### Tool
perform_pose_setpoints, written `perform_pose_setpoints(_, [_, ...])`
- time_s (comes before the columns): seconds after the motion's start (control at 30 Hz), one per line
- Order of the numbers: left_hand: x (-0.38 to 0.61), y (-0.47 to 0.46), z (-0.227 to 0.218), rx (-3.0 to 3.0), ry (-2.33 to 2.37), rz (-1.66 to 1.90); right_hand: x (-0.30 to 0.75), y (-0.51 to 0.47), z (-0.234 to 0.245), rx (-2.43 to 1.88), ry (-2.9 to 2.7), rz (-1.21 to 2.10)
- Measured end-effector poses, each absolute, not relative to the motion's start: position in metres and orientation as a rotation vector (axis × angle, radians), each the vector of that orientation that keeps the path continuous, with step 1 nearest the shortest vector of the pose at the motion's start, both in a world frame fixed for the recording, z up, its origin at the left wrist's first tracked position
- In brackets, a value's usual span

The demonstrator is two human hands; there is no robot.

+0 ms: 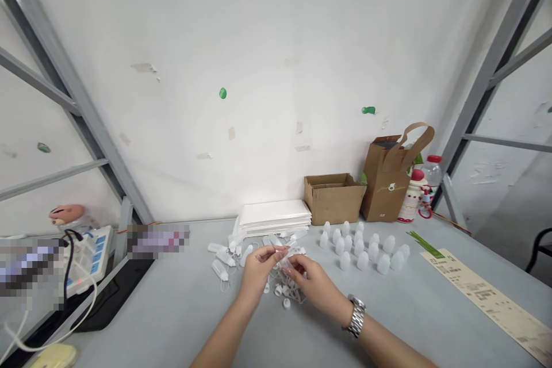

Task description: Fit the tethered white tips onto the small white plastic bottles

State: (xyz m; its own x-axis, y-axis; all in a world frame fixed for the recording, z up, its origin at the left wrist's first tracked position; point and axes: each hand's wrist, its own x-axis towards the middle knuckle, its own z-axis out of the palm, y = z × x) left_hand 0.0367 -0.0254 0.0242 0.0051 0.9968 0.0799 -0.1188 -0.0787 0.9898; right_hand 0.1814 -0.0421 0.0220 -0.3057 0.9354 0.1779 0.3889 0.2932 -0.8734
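My left hand (259, 267) and my right hand (313, 283) meet over a pile of small white parts near the middle of the table. Both have thumb and fingers pinched together on a small translucent white piece (285, 263); the fingers cover most of it, so its exact kind is unclear. Just below them lie several white caps (287, 303), some with thin cords. Left of my left hand are several white bottle-shaped pieces (219, 269) with thin string loops, lying on their sides. Several translucent white bottle-shaped shells (363, 260) stand upright to the right.
Behind the pile sits a stack of flat white boxes (276, 214). An open cardboard box (335, 204), a brown paper bag (385, 190) and bottles (413, 195) stand along the wall. A printed paper strip (483, 296) lies right; a power strip (97, 259) is left.
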Motion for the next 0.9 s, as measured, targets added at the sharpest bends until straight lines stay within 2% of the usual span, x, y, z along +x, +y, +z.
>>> perform_pose_setpoints(0.1, [0.039, -0.026, 0.025, 1.197, 1.093, 1.315, 0.182, -0.041, 0.017, -1.214, -1.788, 0.836])
perform_pose_setpoints(0.27, [0.039, -0.026, 0.026, 1.158, 1.119, 1.379, 0.184, -0.040, 0.014, -1.219, -1.796, 0.870])
perform_pose_setpoints(0.47, [0.030, -0.021, 0.024, 1.086, 1.198, 1.456, 0.186, -0.035, 0.011, -1.265, -1.832, 0.723])
perform_pose_setpoints(0.73, [0.029, -0.020, 0.008, 1.715, 1.555, 1.262, 0.192, -0.024, 0.008, -1.316, -1.712, 0.611])
perform_pose_setpoints(0.9, [0.033, -0.024, 0.009, 1.561, 1.400, 1.284, 0.191, -0.026, 0.008, -1.314, -1.746, 0.588])
